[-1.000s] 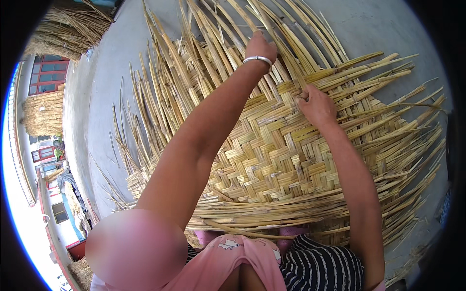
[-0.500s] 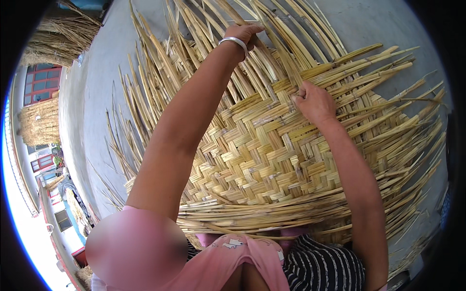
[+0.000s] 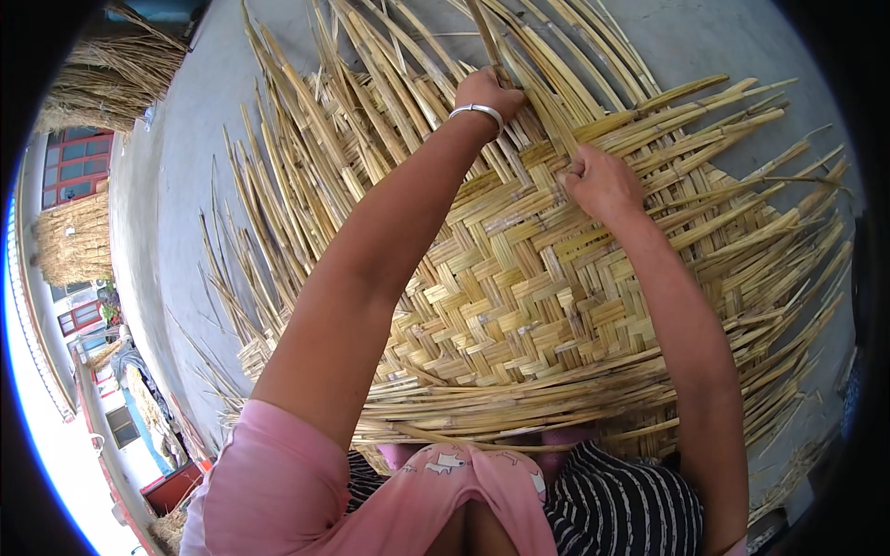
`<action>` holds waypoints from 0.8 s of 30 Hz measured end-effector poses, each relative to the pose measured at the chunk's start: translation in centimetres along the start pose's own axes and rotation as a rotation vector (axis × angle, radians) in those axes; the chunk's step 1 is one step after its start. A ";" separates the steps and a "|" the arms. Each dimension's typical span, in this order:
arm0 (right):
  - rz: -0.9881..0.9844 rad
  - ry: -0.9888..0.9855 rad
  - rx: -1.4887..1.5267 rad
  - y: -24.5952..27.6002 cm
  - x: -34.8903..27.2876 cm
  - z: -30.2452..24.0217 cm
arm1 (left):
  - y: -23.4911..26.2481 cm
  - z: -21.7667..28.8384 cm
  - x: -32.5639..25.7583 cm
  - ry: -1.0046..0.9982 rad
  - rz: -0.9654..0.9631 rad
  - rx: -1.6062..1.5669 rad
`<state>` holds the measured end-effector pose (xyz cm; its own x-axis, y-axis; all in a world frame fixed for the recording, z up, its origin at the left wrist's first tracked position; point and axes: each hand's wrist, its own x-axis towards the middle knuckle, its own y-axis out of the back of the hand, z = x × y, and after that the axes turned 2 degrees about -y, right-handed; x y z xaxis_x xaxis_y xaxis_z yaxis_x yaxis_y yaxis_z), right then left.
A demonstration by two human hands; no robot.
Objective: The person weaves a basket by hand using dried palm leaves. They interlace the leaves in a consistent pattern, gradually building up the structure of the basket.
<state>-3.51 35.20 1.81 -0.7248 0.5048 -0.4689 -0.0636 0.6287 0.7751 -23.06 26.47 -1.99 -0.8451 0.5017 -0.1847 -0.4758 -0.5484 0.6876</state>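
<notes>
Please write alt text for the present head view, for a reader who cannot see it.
A person's left hand, with a silver bangle at the wrist, grips a split stalk while the right hand pinches a flat strip, both over a partly woven mat. Loose stalk ends fan out over grey ground.

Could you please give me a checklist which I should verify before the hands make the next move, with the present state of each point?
1. Left hand has a grip on a reed: ok, fingers closed round it.
2. Right hand holds the flat strip: ok, pinched at its lower end.
3. Mat rests on the floor: ok.
4. Loose reeds lined up evenly: not ok, their ends fan out at different lengths.
5. Mat's underside sound: cannot tell, it is hidden.
</notes>
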 end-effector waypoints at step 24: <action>0.033 -0.068 1.122 3.5 -6.0 11.7 | -3.1 8.1 -9.3 -0.641 -0.120 0.671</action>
<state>8.59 41.30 2.37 -0.6736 0.5404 -0.5042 0.6330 0.7740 -0.0162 -11.75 28.87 3.29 -0.4084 0.9128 0.0047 -0.1416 -0.0684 0.9876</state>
